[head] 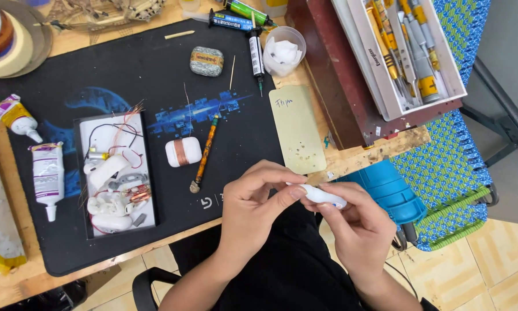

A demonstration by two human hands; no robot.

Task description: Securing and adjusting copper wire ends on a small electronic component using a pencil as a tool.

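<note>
Counter (pixel 17 276) carries a black mat (pixel 155 86) that fills most of it; blue woven chair (pixel 454 173) sits at 3 o'clock, with a tool tray (pixel 456 80) of drivers and tweezers on a dark box (pixel 328 86) at 1 o'clock. On the mat at 9 o'clock, a shallow parts tray (pixel 85 173) keeps white shells, red and black wires and copper coils corralled, probably so small bits don't roll off. Tape rolls (pixel 11 40) sit at 11, two glue tubes (pixel 46 173) at the mat's left edge, and a cup (pixel 285 49) with white wadding plus syringes (pixel 256 55) at 12. A beige card (pixel 296 132) lies just above the hands, a blue power tool (pixel 388 190) just right of it. Mid-mat: white block (pixel 183 151) wrapped in copper, thin orange tool (pixel 205 152) beside it, small tin (pixel 206 61) above. Both hands work off the counter edge, over the lap at 5 o'clock, well clear of the clutter. Left hand (pixel 253 201) pinches one end of a small white part (pixel 322 196), thumb and forefinger closed on it; right hand (pixel 359 224) has its grip closed on the other end, fingers curled beneath, seemingly steadying it for close work. Nothing sits between the hands and the part.
</note>
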